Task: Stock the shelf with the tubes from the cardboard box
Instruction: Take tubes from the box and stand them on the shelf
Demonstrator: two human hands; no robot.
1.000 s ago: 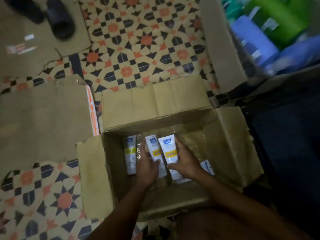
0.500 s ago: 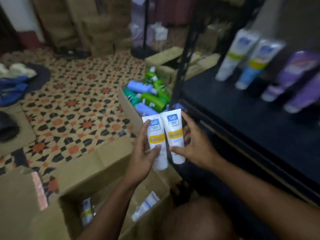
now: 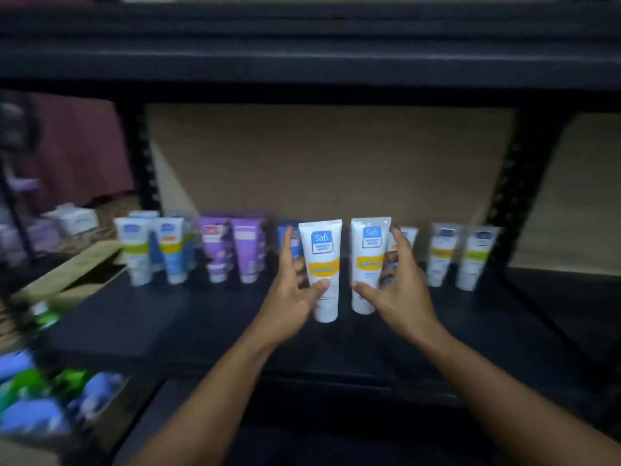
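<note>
Head view, nearest first: at the lower left of the picture lies a heap of blurred green and blue bottles, below the front edge of the shelf board. Two bare forearms reach up from the bottom of the picture and over that front edge.

The left hand grasps the left tube, with the thumb across its front low down, the fingers behind its left side and one finger pointing straight up. The right hand grasps the right tube in much the same way, with the thumb on the front near the cap and the fingers curled round its right side. Both tubes are white with a blue Safi label and a yellow band. They are upright with the cap down, just beside each other with a narrow gap between, over the middle of the dark board. I cannot tell whether their caps touch it.

Behind them a row of tubes stands along the back edge:
- two white tubes with green and blue bands towards the left end
- two purple tubes
- a blue tube partly hidden by the left fingers
- another tube half hidden behind the right hand
- two white tubes with yellow-green bands towards the right end

Off the board's left edge lies a cardboard flap. A tan back panel closes the rear, with a dark upper shelf overhead.
</note>
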